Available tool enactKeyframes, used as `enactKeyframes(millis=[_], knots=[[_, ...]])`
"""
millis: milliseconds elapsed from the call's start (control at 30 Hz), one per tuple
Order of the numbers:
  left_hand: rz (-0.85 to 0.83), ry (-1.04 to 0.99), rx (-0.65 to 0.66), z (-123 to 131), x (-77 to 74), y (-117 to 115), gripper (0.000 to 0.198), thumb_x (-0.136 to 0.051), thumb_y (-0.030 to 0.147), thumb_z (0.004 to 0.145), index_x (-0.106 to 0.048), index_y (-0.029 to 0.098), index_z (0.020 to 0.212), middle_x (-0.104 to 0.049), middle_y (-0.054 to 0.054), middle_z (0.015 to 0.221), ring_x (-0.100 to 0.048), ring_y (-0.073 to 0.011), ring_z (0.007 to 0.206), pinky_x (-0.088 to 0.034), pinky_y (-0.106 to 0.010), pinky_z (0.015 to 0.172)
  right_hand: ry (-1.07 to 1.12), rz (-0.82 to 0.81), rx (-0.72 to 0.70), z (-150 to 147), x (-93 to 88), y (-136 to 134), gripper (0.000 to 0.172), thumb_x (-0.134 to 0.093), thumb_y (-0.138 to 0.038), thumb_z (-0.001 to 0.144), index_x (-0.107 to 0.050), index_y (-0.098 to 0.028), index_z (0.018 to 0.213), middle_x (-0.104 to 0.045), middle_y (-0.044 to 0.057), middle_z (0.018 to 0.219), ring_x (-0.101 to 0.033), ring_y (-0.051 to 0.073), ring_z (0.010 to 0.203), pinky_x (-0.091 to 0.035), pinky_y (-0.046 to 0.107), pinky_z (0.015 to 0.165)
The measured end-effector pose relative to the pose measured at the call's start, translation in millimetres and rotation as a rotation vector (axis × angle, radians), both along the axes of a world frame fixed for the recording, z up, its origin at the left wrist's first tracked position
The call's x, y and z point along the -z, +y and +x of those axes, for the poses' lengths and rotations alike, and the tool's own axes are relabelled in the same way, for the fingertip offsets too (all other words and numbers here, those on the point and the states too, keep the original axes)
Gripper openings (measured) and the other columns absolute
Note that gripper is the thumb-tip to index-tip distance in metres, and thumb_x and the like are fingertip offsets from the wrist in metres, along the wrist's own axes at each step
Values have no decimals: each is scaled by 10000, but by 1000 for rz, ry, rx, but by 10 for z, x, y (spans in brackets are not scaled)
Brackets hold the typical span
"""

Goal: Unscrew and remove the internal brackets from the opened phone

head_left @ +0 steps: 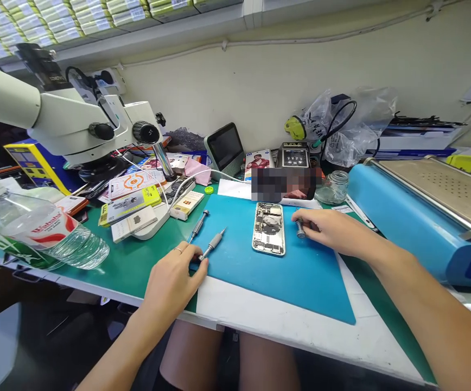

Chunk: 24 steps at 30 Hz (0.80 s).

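**Head view of a repair tabletop.** An opened phone is laid flat, its inner parts exposed, near the middle of a blue mat. The left hand is rested at the mat's left edge. Its fingers are closed on the near end of a grey screwdriver, which is laid flat on the mat and angled away to the right. A second screwdriver — darker and slimmer — is laid just beside it, untouched, across the mat's left border. The right hand is set just right of the phone. A small metal cylinder is gripped between its thumb and fingertips, close to the phone's upper right edge but apart from it. Behind the mat a glass jar is seen. A microscope is mounted at far left, a water bottle is seen in front of it, and a blue machine is placed along the right.
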<state>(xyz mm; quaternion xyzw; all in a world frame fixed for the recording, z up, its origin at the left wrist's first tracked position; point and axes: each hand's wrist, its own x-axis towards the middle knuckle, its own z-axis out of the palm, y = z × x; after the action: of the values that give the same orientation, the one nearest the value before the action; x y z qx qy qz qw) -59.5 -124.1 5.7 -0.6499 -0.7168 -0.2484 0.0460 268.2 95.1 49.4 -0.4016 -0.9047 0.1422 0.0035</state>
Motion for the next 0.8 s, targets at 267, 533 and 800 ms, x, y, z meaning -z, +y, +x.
enactKeyframes(millis=[267,533,800], knots=[[316,-74,78,159,-123,54,240,-671,406,1092,-692,169,1060,-654,43,793,-610,-101,628,-551,-253,627,27,-5,-48,27,18,37,302,-705,-403,1077,-713,-196,1297,-751,89,1277,-756,222,1048,-669,427,907],[391,-93,210,313,-195,166,149,-684,311,1087,-690,166,1053,-685,27,866,-603,-90,649,-561,-237,631,33,-1,-56,24,3,10,304,-701,-402,1079,-715,-209,1313,-744,95,1319,-752,235,1099,-666,446,945],[402,-82,271,385,-183,222,39,-698,190,1048,-673,165,1031,-682,31,872,-576,-86,648,-510,-208,592,94,72,-139,68,73,66,291,-707,-395,1077,-718,-192,1285,-761,80,1230,-761,206,998,-675,404,867]])
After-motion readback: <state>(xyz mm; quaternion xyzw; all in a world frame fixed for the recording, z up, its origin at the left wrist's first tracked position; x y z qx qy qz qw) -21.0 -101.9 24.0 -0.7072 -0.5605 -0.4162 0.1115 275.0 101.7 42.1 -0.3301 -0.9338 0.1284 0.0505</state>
